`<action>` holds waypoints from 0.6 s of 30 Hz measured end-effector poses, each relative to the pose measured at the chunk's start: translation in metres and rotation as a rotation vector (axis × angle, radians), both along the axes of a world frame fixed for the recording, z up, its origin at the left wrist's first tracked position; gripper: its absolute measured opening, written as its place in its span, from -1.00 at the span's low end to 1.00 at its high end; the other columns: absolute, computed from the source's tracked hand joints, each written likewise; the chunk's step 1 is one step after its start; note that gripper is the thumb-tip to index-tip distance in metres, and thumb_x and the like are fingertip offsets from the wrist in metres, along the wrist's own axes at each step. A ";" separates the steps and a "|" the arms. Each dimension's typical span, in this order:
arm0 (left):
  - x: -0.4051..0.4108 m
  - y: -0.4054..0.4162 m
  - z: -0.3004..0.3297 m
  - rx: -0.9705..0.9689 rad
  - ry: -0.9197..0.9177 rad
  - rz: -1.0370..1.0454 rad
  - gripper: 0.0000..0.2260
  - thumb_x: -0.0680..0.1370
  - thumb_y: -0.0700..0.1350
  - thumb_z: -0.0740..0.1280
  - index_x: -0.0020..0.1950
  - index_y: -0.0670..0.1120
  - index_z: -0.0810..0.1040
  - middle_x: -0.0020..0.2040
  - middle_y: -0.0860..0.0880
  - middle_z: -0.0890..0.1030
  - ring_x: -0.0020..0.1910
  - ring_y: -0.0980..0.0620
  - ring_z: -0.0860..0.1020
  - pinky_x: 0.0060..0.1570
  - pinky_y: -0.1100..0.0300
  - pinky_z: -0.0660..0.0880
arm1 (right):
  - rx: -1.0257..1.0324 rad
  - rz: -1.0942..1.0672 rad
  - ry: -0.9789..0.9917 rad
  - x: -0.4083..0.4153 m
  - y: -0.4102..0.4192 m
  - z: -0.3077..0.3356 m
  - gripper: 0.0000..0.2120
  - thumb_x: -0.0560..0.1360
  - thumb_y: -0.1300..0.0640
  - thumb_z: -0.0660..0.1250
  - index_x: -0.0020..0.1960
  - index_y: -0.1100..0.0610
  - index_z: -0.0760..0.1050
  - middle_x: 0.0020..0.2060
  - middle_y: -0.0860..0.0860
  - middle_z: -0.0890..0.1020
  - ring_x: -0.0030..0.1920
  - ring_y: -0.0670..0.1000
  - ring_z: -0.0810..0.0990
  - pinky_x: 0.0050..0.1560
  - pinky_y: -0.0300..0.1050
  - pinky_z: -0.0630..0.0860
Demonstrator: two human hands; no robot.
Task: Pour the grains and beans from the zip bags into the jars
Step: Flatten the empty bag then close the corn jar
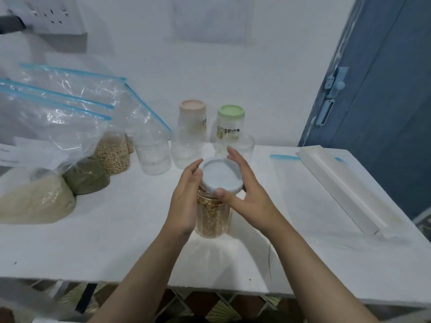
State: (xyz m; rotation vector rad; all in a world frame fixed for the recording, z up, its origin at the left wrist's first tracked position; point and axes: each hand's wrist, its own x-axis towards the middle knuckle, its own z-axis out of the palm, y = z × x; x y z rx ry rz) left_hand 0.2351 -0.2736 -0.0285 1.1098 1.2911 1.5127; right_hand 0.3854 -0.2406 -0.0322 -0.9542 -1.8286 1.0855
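Note:
A clear jar (213,217) filled with yellow-brown kernels stands at the middle of the white table (116,241). My left hand (185,199) grips its side. My right hand (242,185) holds a pale blue lid (221,177) tilted on the jar's mouth, thumb at the near rim and fingers at the far rim. Three zip bags stand at the left: one with pale grain (35,201), one with dark green beans (87,177), one with tan grain (113,152). Empty clear jars (152,153) (186,152) stand behind.
A pink-lidded jar (192,117) and a green-lidded jar (231,122) stand at the back by the wall. An empty flat zip bag (310,199) lies at the right under a long white box (345,187). A blue door (377,89) is at the right.

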 end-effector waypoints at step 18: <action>-0.019 0.002 -0.020 0.021 0.070 -0.148 -0.58 0.57 0.05 0.33 0.41 0.15 0.32 0.25 0.23 0.53 0.23 0.32 0.50 0.14 0.33 0.47 | -0.299 -0.412 0.308 -0.048 0.002 0.001 -0.75 0.69 0.04 0.10 0.15 -0.07 0.56 0.00 -0.18 0.65 0.00 -0.22 0.61 0.06 -0.17 0.55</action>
